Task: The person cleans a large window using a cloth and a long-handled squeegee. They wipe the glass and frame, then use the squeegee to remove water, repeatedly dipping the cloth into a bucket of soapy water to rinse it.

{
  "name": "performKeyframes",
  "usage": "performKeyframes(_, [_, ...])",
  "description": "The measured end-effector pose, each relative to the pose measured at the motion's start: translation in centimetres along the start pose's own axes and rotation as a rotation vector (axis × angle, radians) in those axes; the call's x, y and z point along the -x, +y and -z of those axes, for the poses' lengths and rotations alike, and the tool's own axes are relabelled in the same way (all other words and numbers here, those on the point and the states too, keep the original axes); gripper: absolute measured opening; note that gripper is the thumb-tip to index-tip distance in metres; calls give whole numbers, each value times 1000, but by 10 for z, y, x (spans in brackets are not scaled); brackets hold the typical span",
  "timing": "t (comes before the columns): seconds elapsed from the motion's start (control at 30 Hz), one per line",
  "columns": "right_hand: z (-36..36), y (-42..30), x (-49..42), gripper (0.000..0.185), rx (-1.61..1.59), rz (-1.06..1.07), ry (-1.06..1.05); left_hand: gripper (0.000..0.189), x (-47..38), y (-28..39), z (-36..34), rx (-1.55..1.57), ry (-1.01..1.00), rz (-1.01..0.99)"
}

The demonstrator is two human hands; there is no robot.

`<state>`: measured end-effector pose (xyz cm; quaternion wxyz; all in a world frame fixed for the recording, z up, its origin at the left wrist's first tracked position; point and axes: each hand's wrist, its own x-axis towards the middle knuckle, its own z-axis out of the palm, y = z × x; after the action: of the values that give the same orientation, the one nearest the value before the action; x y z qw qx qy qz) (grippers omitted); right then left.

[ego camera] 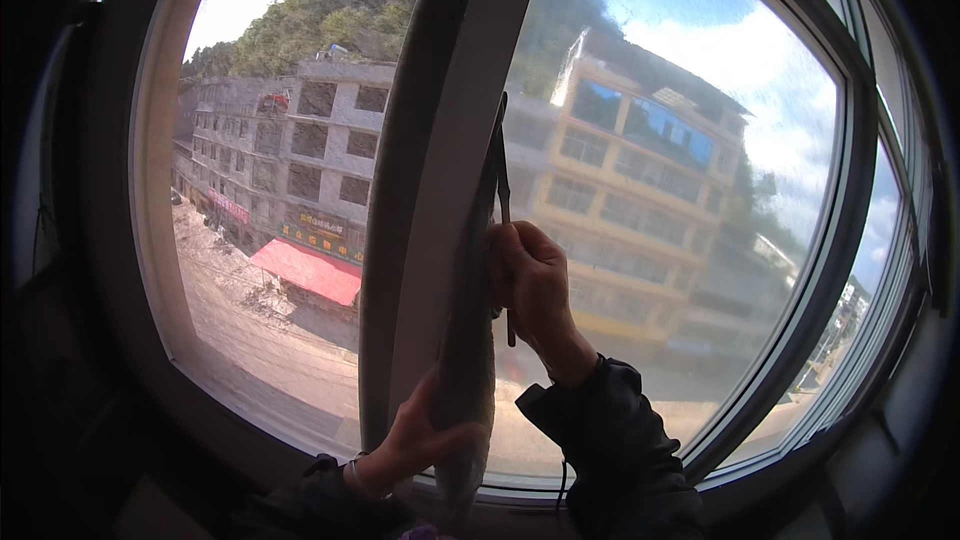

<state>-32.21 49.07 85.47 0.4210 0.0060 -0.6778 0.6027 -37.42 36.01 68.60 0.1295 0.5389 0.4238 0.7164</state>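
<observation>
A long, narrow dark grey piece (466, 360), fuzzy-edged and perhaps fabric, hangs upright in front of the window. Around its lower part my left hand (409, 431) is closed, with the thumb across the front. My right hand (536, 277) pinches a slender dark tool (503, 187) against the upper right edge of that piece. The tool stands nearly upright; one end juts above my fingers and the other shows below the palm. Its exact kind is too dark to tell. Backlight also hides much of the grey piece's surface.
A broad window mullion (442, 187) rises behind the grey piece. Hazy glass (645, 360) lies to its right, inside a dark frame (862, 187). Outside are a grey building (300, 127), a red awning (311, 270) and a yellow building (637, 225). The room's edges are dark.
</observation>
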Motion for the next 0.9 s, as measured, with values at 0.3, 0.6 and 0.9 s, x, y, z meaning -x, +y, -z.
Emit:
performKeyframes(0.3, [-5,-125,-81,29,153,163,-46,75,-30,35,12,-153,-1,-180])
performKeyframes(0.6, [-13,-208,-145,29,361,291,-23,76,-86,96,14,12,-74,-317])
performKeyframes(0.9, [-9,-228,-204,24,606,572,40,63,-135,117,31,-123,130,-510])
